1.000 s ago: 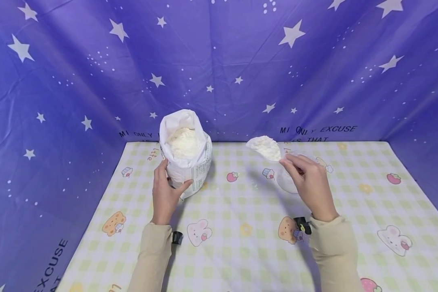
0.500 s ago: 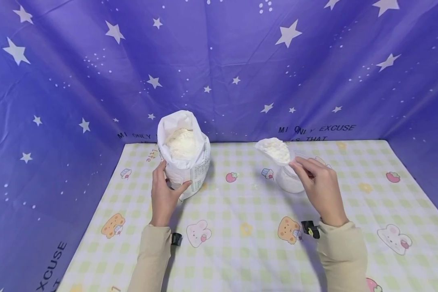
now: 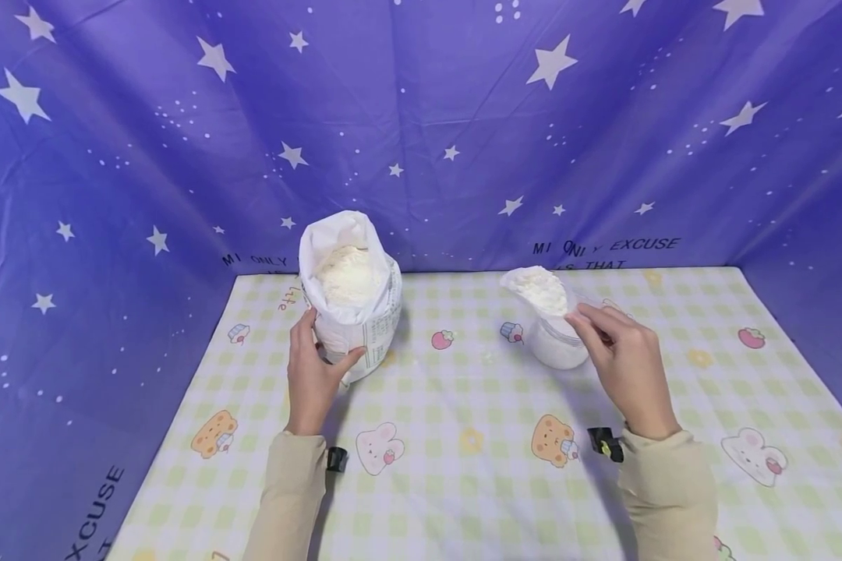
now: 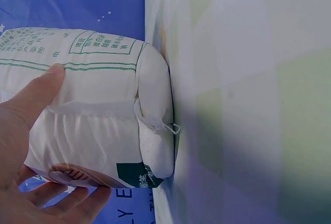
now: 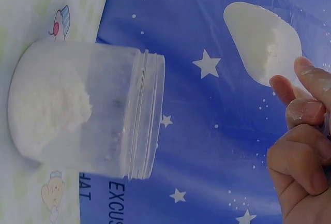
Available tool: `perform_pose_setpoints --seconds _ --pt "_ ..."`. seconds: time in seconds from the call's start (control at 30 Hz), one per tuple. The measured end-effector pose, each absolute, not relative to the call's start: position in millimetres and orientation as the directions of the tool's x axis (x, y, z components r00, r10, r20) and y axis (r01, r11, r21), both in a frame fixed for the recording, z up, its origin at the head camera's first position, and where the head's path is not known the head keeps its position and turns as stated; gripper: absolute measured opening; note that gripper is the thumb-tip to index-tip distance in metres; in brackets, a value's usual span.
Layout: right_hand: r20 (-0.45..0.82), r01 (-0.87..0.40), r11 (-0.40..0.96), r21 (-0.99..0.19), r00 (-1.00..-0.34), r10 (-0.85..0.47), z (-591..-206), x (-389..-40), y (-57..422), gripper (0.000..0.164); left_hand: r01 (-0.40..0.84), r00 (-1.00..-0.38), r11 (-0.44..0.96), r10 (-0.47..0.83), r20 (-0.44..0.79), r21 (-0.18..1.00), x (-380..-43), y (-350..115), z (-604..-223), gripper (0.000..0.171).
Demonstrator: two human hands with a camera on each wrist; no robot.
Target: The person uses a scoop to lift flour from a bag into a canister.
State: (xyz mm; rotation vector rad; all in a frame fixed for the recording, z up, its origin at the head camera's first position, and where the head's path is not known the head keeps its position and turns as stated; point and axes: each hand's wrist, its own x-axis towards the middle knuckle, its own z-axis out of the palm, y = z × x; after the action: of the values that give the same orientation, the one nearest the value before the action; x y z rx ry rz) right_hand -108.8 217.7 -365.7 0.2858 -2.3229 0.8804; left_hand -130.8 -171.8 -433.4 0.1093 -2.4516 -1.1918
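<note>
A white bag (image 3: 386, 315) with green print stands upright at the back left, its top folded open over white powder (image 3: 351, 274). My left hand (image 3: 312, 382) grips the bag low on its near side, thumb across the front and fingers round the left. Between thumb and fingers, my right hand (image 3: 627, 362) pinches the handle end of a white scoop (image 5: 253, 43) heaped with powder. The scoop is above the mouth of a clear round jar (image 5: 111, 115). Powder (image 5: 51, 100) lies in the jar's bottom, banked up one side. Fine powder clings to my right fingertips.
A checked tablecloth (image 3: 421, 483) with cartoon prints covers the table. Behind and at both sides hangs a blue star-patterned curtain (image 3: 421, 117), close behind the bag. Each wrist wears a small black device, such as the right one (image 3: 606, 444).
My right hand has carried the loaded scoop rightward, from left of the jar to over its mouth. The left hand keeps its hold on the bag; the head view has shifted slightly.
</note>
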Motion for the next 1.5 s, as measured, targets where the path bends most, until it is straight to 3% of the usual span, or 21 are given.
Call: perform_pose_setpoints --seconds 0.8,1.5 --pt "0.673 -0.402 0.804 -0.438 -0.739 -0.002 -360.6 -97.9 249.9 0.018 0.090 -0.920 0.621 -0.247 0.303 0.779 -130.7 -172.1 -431.4 0.096" --pt "0.656 -0.361 0.831 -0.423 -0.755 0.006 -362.1 -85.2 276.1 0.015 0.101 -0.918 0.619 -0.243 0.312 0.779 -131.2 -173.2 -433.1 0.097"
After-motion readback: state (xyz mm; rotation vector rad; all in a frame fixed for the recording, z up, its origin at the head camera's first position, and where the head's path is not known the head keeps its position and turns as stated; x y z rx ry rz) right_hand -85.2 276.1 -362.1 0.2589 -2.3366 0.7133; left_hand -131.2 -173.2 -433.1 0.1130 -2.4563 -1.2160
